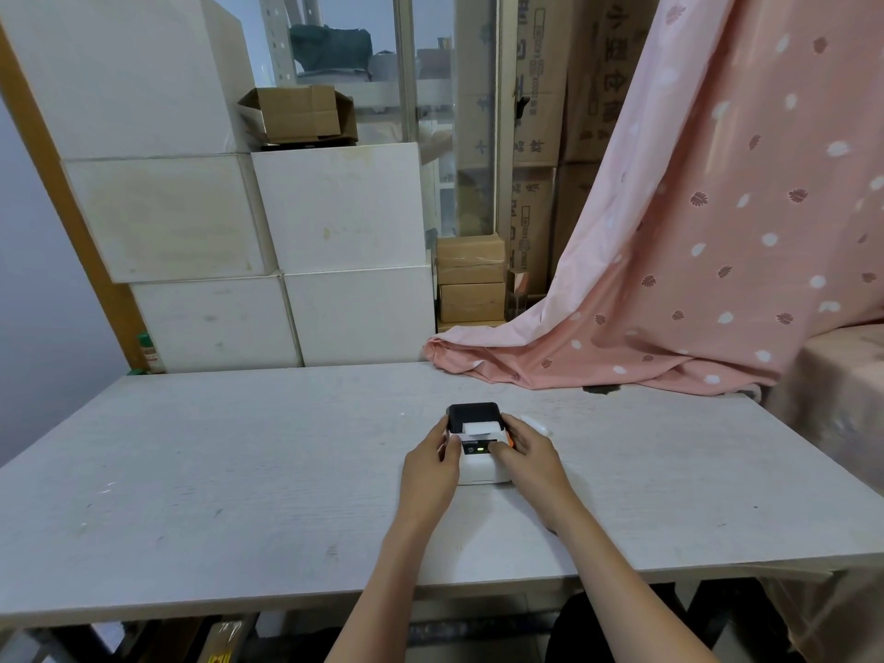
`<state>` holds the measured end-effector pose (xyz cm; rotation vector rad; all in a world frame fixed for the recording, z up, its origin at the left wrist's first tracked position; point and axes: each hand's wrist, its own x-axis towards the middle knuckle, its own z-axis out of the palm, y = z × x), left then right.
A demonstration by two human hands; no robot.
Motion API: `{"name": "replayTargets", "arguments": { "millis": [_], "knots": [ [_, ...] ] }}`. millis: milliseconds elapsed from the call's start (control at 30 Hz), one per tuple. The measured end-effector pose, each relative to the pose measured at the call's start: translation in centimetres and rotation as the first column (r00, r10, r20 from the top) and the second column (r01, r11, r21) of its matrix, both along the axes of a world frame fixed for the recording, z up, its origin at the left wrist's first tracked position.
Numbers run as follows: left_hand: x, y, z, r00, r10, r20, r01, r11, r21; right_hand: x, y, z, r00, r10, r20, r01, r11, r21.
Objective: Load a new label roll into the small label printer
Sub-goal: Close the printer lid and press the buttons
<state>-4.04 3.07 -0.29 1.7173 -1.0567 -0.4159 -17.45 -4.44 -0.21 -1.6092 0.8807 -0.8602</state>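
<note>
A small white label printer (pixel 480 466) with a dark lid stands on the pale wooden table (pixel 239 471), right of the middle. A white strip of label paper (pixel 480 428) sticks out of its slot below the lid, and a green light glows on its front panel. My left hand (pixel 433 464) grips the printer's left side. My right hand (pixel 528 454) holds the right side, with its thumb pressed on the front panel by the light. An orange tab shows at the printer's right edge.
Pink patterned cloth (pixel 669 279) drapes onto the table's far right corner. White boxes (pixel 287 256) and brown cartons (pixel 471 279) are stacked behind the table. A small white object (pixel 535 423) lies just behind my right hand.
</note>
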Motion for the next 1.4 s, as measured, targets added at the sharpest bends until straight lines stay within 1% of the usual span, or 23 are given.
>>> {"name": "replayTargets", "arguments": {
  "millis": [333, 500, 733, 1067, 1400],
  "knots": [
    [-0.26, 0.04, 0.34, 1.0, 0.011, -0.009, -0.011, 1.0, 0.001, 0.14, -0.32, -0.2, 1.0, 0.004, 0.005, -0.004, 1.0, 0.018],
    [-0.06, -0.21, 0.1, 1.0, 0.01, -0.009, -0.01, 1.0, 0.003, 0.21, -0.29, 0.08, 0.998, -0.002, 0.06, 0.001, 1.0, 0.018],
    [-0.25, -0.18, 0.38, 0.998, 0.014, -0.057, -0.013, 1.0, 0.014, -0.09, -0.3, 0.52, 0.996, 0.0, 0.093, -0.007, 0.997, 0.077],
    [-0.4, -0.1, 0.3, 1.0, 0.013, 0.024, -0.013, 1.0, 0.027, 0.14, 0.15, 0.34, 0.995, 0.011, 0.103, -0.014, 0.999, 0.031],
    [-0.37, -0.06, 0.25, 0.998, 0.019, 0.056, -0.021, 1.0, 0.02, 0.08, 0.23, 0.56, 0.995, 0.01, 0.098, -0.014, 0.999, 0.037]
  ]
}}
